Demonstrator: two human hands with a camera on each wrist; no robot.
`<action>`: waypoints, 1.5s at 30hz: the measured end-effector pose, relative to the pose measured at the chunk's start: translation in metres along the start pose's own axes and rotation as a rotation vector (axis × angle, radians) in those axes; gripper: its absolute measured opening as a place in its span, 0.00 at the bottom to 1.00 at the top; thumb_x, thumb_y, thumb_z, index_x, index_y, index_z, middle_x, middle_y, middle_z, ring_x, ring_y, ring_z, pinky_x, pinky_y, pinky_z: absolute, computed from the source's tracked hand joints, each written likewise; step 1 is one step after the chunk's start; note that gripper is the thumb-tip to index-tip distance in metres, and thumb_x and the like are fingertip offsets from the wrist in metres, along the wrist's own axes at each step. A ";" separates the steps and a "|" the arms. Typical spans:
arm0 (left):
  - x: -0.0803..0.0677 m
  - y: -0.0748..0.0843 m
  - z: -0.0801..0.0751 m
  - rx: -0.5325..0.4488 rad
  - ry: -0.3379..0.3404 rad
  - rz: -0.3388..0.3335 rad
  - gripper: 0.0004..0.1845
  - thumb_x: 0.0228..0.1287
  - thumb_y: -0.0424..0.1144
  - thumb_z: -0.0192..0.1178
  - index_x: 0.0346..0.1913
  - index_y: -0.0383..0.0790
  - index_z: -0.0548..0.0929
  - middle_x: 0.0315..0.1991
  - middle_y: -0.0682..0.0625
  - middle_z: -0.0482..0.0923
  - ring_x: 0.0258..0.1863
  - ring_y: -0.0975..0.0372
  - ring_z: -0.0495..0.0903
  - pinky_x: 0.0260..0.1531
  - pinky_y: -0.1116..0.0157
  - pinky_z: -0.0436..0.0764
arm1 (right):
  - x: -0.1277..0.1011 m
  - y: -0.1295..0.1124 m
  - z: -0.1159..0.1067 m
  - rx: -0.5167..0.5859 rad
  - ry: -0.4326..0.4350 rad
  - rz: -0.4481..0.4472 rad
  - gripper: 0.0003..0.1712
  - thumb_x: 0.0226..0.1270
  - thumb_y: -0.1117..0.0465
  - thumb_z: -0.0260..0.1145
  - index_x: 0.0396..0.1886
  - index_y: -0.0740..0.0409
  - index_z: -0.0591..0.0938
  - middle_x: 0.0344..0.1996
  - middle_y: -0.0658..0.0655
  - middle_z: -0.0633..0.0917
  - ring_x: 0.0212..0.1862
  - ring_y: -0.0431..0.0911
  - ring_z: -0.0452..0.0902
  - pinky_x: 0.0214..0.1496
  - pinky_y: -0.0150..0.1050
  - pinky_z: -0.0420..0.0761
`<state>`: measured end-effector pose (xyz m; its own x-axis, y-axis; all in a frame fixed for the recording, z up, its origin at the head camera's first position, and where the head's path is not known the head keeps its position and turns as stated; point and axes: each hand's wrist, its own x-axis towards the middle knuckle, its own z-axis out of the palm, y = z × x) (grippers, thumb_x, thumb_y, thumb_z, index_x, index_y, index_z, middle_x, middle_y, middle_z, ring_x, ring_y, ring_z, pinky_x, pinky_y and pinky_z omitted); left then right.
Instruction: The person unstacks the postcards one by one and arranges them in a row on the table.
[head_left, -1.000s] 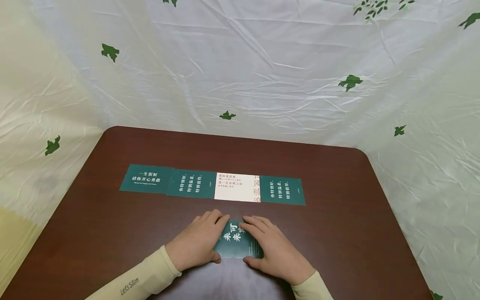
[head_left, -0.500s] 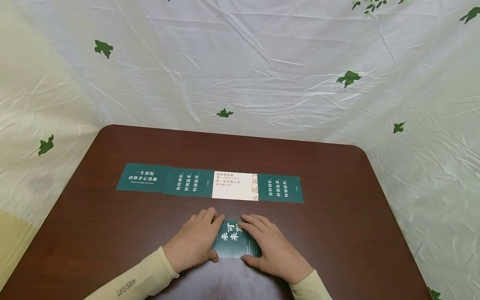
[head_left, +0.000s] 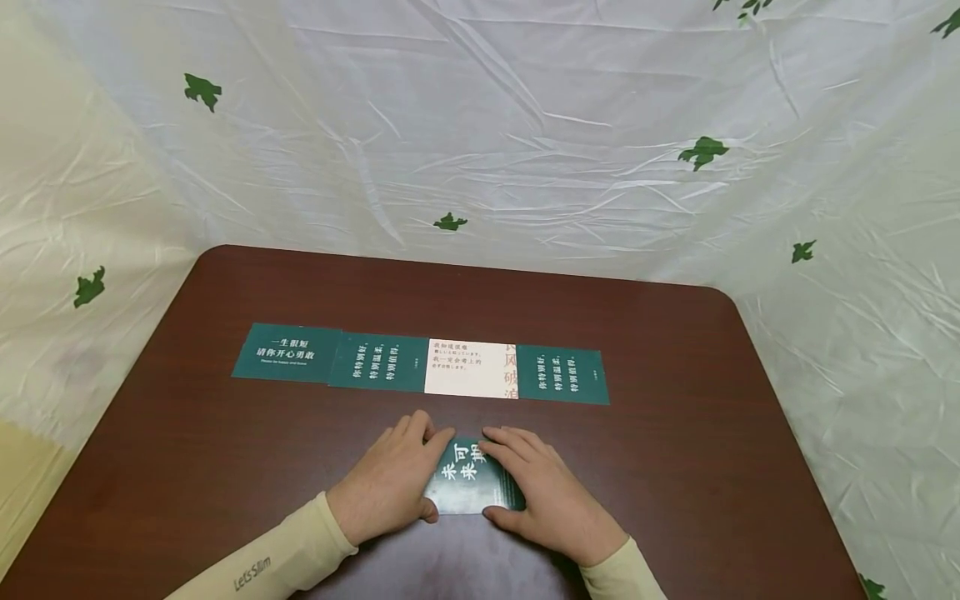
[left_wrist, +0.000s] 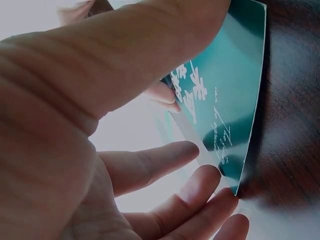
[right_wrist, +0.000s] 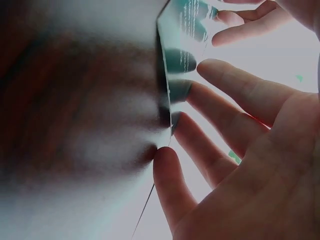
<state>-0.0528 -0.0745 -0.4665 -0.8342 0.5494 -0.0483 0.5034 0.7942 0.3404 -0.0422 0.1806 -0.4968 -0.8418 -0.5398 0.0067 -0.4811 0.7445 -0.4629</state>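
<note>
On the brown table (head_left: 225,467), left hand (head_left: 390,487) and right hand (head_left: 551,500) both pinch one green card (head_left: 468,487) by its side edges, just below the card row (head_left: 420,364).

Ahead of hands: a row of cards (head_left: 420,366) lies flat across the table (head_left: 675,467).
Sides: bare tabletop left and right.
Far edge: plastic sheet (head_left: 525,167) walls it in, seemingly just behind the table.
</note>
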 end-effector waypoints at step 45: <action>0.031 0.016 0.006 0.051 0.022 0.111 0.50 0.52 0.49 0.81 0.78 0.40 0.72 0.61 0.46 0.77 0.58 0.53 0.75 0.61 0.52 0.80 | -0.004 0.023 -0.024 -0.049 0.082 -0.002 0.48 0.54 0.47 0.88 0.75 0.50 0.79 0.74 0.55 0.78 0.76 0.53 0.72 0.75 0.63 0.75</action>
<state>-0.0693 -0.0436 -0.4681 -0.7770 0.6295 0.0079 0.6035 0.7412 0.2939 -0.0555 0.2096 -0.4857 -0.8570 -0.5089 0.0808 -0.4924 0.7628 -0.4192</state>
